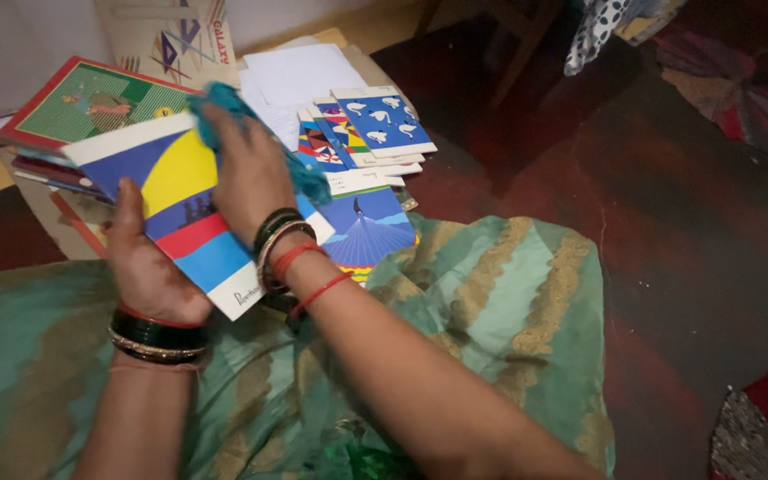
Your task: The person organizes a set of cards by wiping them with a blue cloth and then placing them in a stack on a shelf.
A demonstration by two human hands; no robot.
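Note:
My left hand grips the near edge of a colourful notebook with blue, yellow, red and white blocks on its cover, tilted up above my lap. My right hand presses a teal cloth flat against the notebook's cover near its top. Both wrists carry bangles; the right one also has red thread. My lap is covered in green and gold fabric.
A stack of books with a green-and-red cover lies at the left. Several notebooks with blue bird covers and white paper are spread on the floor ahead. A blue fan-pattern notebook lies by my lap. Dark red floor extends right.

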